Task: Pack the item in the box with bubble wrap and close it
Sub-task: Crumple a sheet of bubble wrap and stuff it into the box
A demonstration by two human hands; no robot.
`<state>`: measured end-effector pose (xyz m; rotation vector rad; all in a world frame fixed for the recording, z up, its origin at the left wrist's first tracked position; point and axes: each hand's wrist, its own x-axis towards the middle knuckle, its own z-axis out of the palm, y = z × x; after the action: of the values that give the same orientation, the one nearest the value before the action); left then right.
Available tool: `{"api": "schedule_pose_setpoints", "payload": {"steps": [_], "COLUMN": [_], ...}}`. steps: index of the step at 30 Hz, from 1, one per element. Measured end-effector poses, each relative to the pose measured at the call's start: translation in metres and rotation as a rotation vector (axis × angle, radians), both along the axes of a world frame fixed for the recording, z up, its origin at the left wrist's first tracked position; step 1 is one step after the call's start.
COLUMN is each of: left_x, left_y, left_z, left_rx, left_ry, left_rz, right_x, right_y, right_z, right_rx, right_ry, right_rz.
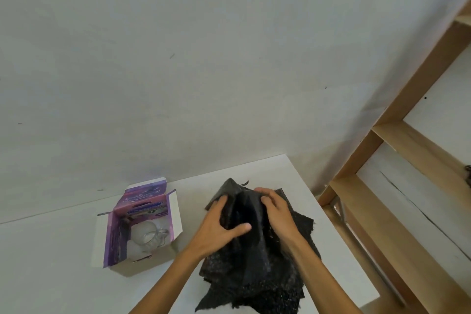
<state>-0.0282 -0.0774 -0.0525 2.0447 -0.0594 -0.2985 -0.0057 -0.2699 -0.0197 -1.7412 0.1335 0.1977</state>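
Note:
A heap of black bubble wrap (257, 275) lies on the white table (51, 275), right of centre. My left hand (219, 227) grips its raised fold from the left, thumb pressed across the front. My right hand (276, 209) holds the same fold from the right, fingers curled over the top. To the left stands an open purple and white box (117, 232), flaps up. Inside it lies a clear glass item (150, 236). The wrap hides whatever lies under it.
A pale wall rises behind the table. A wooden shelf frame (397, 135) stands close to the table's right edge. The table's far right corner is just beyond the wrap.

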Motion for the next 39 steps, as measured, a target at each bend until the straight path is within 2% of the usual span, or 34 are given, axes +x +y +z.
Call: {"api": "schedule_pose_setpoints", "payload": {"steps": [7, 9, 12, 17, 20, 23, 25, 27, 31, 36, 39], "left_x": [0.005, 0.008, 0.011, 0.015, 0.019, 0.022, 0.026, 0.032, 0.044, 0.053, 0.050], "left_y": [0.020, 0.029, 0.040, 0.058, 0.065, 0.072, 0.073, 0.072, 0.067, 0.083, 0.108], "left_z": [0.026, 0.033, 0.033, 0.022, 0.013, 0.009, 0.014, 0.026, 0.055, 0.086, 0.097], "left_rx": [0.036, 0.023, -0.057, -0.093, 0.083, 0.404, 0.400, 0.235, 0.107, -0.115, -0.107], "left_ry": [-0.120, -0.141, -0.114, 0.029, 0.106, 0.121, 0.065, -0.004, -0.106, -0.159, -0.228], "left_rz": [0.043, 0.045, 0.055, 0.040, 0.040, 0.078, 0.089, 0.019, -0.137, -0.042, 0.033], "right_x": [0.004, 0.000, -0.003, 0.001, 0.006, 0.013, 0.020, 0.025, 0.038, 0.059, 0.062], "right_y": [0.039, 0.046, 0.051, 0.048, 0.044, 0.040, 0.040, 0.043, 0.063, 0.094, 0.118], "right_z": [0.025, 0.023, 0.015, 0.001, 0.000, 0.005, 0.013, 0.027, 0.065, 0.089, 0.087], "right_rx": [0.156, 0.084, -0.133, -0.391, -0.518, -0.625, -0.708, -0.633, -0.240, 0.162, 0.151], "right_ry": [0.060, 0.018, -0.033, -0.121, -0.135, -0.174, -0.222, -0.240, -0.195, -0.026, -0.132], "right_rz": [0.078, 0.147, 0.256, 0.331, 0.305, 0.308, 0.293, 0.201, 0.075, 0.130, 0.146]}}
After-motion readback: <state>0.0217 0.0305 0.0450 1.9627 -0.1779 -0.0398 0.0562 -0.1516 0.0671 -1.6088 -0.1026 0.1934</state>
